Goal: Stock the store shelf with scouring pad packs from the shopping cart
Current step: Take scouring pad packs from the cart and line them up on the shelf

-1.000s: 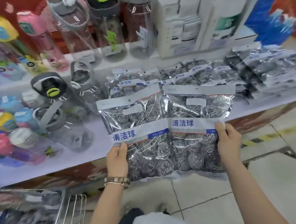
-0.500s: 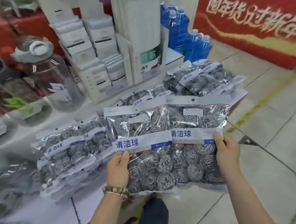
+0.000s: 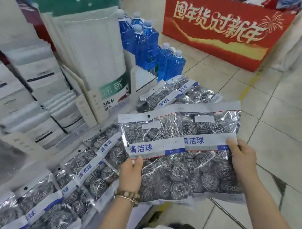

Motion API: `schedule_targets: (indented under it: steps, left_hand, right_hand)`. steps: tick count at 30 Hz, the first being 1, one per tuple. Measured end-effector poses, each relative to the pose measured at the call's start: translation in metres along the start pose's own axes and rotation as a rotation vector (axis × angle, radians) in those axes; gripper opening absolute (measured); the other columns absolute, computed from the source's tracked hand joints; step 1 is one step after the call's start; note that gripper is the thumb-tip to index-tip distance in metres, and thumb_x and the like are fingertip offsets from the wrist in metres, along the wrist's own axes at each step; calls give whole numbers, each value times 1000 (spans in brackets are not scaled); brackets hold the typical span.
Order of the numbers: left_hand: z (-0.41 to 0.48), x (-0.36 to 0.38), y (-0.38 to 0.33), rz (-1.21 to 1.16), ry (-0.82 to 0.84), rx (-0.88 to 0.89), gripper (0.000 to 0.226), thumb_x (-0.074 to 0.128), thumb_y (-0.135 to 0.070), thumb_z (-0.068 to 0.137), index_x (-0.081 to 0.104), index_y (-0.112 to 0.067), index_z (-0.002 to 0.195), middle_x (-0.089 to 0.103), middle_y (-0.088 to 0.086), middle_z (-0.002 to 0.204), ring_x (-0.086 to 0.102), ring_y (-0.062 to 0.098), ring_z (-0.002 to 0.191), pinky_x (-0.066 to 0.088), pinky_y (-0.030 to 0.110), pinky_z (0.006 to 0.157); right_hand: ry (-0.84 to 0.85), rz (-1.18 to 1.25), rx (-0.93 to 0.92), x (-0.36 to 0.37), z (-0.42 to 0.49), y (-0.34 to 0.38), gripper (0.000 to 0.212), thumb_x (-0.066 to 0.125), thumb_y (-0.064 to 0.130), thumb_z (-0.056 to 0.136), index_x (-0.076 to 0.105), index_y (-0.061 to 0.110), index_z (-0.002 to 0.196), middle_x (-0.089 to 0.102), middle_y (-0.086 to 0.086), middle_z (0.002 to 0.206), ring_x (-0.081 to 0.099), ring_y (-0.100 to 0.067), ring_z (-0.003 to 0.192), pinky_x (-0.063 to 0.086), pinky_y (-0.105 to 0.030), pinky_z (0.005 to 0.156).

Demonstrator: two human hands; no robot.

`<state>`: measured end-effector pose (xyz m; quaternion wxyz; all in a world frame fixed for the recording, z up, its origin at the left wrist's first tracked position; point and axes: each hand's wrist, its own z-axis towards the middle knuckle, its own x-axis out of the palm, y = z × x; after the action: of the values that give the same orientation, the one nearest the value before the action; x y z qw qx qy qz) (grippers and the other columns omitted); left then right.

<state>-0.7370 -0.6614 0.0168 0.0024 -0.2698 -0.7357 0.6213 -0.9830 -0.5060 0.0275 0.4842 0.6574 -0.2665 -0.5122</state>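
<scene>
Visibly clear packs (image 3: 167, 149), steel coils inside

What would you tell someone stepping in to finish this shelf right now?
Left hand grips the left pack; right hand grips the right pack, held side by side in the air at the shelf end.
Done: a row of packs lies on the shelf, with another pile near the blue bottles.
Left: lay these two down, then fetch more; the cart is out of view.

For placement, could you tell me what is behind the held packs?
Shelf packs reach behind the left pack, floor tiles behind the right pack; the rest is covered.
</scene>
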Motion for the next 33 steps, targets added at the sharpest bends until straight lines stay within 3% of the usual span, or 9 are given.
schedule_targets:
  steps: [6,10,13,17,20,23,26,29,33]
  left_hand:
    - [47,58,-34,36,-9,-20,43,48,-20,94,32,-14,54,31,-2,52,28,13,49,19,21,45]
    - [80,100,-55,20,-87,-47,34,46,-20,95,45,-6,64,42,4,60,37,15,55,29,14,46]
    - [103,132,-73,-39,-185,-126,35,48,-17,94,48,-6,61,47,4,61,41,18,59,28,22,53]
    - [127,172,-101,-40,-331,-230,33,49,-18,93,46,-7,62,45,5,61,36,14,56,22,25,51]
    - [144,195,-115,-55,-419,-283,40,50,-18,93,37,-11,56,38,2,56,30,13,53,17,24,47]
    - [157,217,-129,-79,-498,-330,44,49,-17,93,31,-14,53,32,-1,53,27,13,51,15,23,46]
    - [167,235,-133,-134,-598,-363,43,50,-18,93,37,-13,52,38,0,53,32,15,53,19,27,50]
    - [176,249,-131,-141,-655,-422,33,51,-25,92,50,-5,66,46,5,64,40,16,61,26,28,55]
    - [182,260,-132,-73,-670,-480,43,49,-27,93,35,-10,56,35,2,55,30,15,52,21,29,50]
  right_hand:
    - [35,21,31,-4,86,1,22,53,22,94,62,16,75,50,3,61,42,-17,59,33,-30,56]
    - [126,23,6,10,166,2,26,55,23,94,59,15,70,49,0,64,41,-18,65,30,-32,57]
    - [252,-3,-22,23,230,16,23,54,23,95,63,10,77,53,-3,68,44,-21,68,34,-36,60]
    - [424,-65,-67,45,317,36,29,53,24,95,64,-2,90,65,-22,88,55,-30,76,35,-34,66]
    - [532,-85,-76,66,372,51,23,54,24,94,62,7,82,64,-15,82,54,-24,77,39,-35,69]
    - [627,-104,-50,89,421,61,16,55,28,94,61,20,81,64,-10,86,57,-24,84,46,-41,83]
    - [732,-144,-71,112,464,58,22,55,27,94,63,18,76,69,-18,92,62,-27,84,49,-46,85]
    - [805,-163,-58,133,491,50,17,52,23,94,65,13,88,68,-22,98,62,-28,86,49,-47,87]
    - [891,-182,7,159,502,29,20,53,29,94,66,14,97,69,-16,98,63,-36,97,49,-50,91]
